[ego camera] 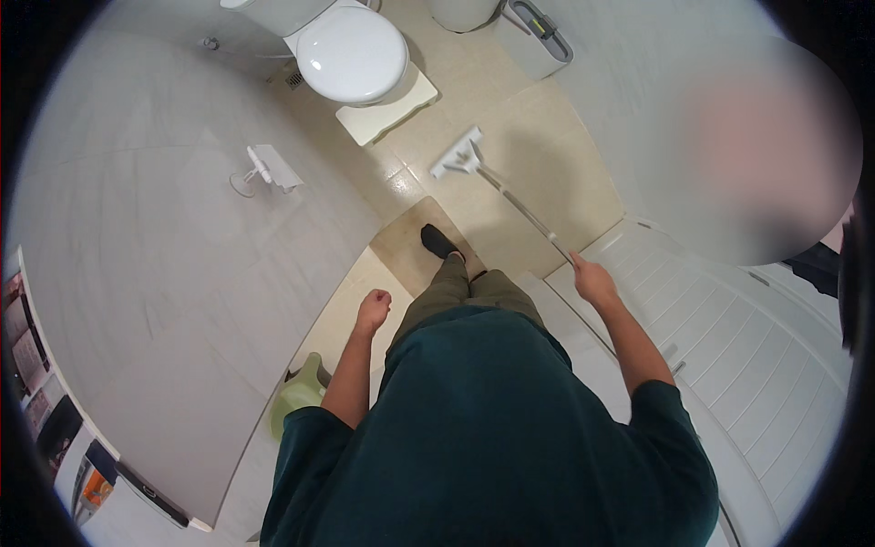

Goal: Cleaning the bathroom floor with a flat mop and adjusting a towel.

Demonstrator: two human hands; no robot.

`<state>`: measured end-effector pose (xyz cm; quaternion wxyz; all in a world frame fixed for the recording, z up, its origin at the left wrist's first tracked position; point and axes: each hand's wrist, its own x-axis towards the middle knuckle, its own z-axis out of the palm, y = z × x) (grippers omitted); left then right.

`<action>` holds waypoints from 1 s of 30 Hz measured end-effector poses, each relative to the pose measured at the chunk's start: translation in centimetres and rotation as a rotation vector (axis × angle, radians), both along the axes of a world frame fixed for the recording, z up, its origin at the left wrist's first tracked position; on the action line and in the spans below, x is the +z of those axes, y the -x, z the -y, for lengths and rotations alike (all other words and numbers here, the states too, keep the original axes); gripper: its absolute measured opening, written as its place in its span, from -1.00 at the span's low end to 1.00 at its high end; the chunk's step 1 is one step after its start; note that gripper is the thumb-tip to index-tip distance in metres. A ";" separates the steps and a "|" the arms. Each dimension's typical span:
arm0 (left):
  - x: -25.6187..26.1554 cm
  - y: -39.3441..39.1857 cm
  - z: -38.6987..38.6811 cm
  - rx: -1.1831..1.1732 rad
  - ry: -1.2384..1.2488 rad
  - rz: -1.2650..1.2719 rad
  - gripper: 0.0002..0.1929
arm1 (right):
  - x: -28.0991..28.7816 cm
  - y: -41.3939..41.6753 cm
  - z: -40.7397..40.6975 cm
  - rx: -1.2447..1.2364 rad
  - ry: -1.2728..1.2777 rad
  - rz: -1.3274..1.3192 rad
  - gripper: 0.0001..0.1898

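My right hand is closed around the pole of a floor mop or squeegee with a flat white head. The pole slants up and to the left, and the head is at the beige tiled floor, in front of the toilet's step stool. My left hand hangs beside my left thigh, fingers curled, with nothing visible in it. One dark slipper or sock shows on a brown mat below me.
A white toilet stands ahead behind a cream step stool. A slim grey-white bin is by the right wall. A toilet roll holder juts from the left wall. A green plastic stool sits lower left; white panelling lies right.
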<state>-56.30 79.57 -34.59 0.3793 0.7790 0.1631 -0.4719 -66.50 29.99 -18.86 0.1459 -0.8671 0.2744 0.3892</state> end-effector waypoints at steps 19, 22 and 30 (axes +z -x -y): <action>-0.8 -1.4 2.2 -0.204 -0.099 0.030 -0.64 | 0.2 13.5 11.1 0.059 0.096 -0.347 -0.54; -1.0 -1.4 3.2 -0.212 -0.096 0.008 -0.64 | 3.6 16.6 11.5 -0.007 0.125 -0.406 -0.55; -0.7 -4.4 7.1 -0.163 -0.032 0.073 -0.67 | 5.9 17.0 14.9 -0.009 0.175 -0.496 -0.67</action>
